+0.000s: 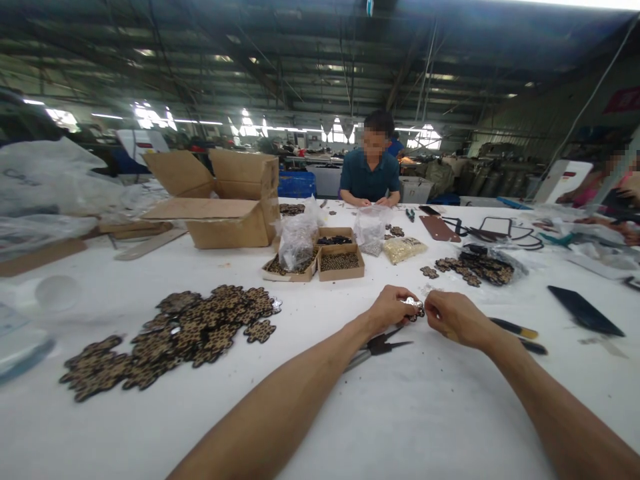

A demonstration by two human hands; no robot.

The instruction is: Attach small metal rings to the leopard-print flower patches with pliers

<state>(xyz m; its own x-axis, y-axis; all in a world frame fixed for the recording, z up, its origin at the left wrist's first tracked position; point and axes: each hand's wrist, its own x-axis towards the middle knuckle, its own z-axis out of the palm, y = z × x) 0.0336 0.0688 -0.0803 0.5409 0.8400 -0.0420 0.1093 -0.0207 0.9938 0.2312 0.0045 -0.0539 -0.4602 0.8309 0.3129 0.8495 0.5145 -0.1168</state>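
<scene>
Near the middle of the white table, my left hand [390,308] is closed on a small leopard-print patch [414,313] with a shiny silvery surface on top. Close to the patch's right edge, my right hand [455,319] has its fingers pinched together; whatever they hold is too small to make out. Dark-jawed pliers [380,344] lie partly under my left wrist. Beside my right wrist are yellow-and-black tool handles [523,331], their other end hidden by the arm. A spread heap of leopard-print patches [200,333] covers the table to the left.
Small cardboard trays [342,273] of tiny metal parts stand ahead, beside clear plastic bags [297,243] and a bag of pale pieces [405,249]. An open carton [225,227] is behind left. More patches [475,267] and a phone-like black slab [585,311] lie right. A co-worker [371,170] sits opposite.
</scene>
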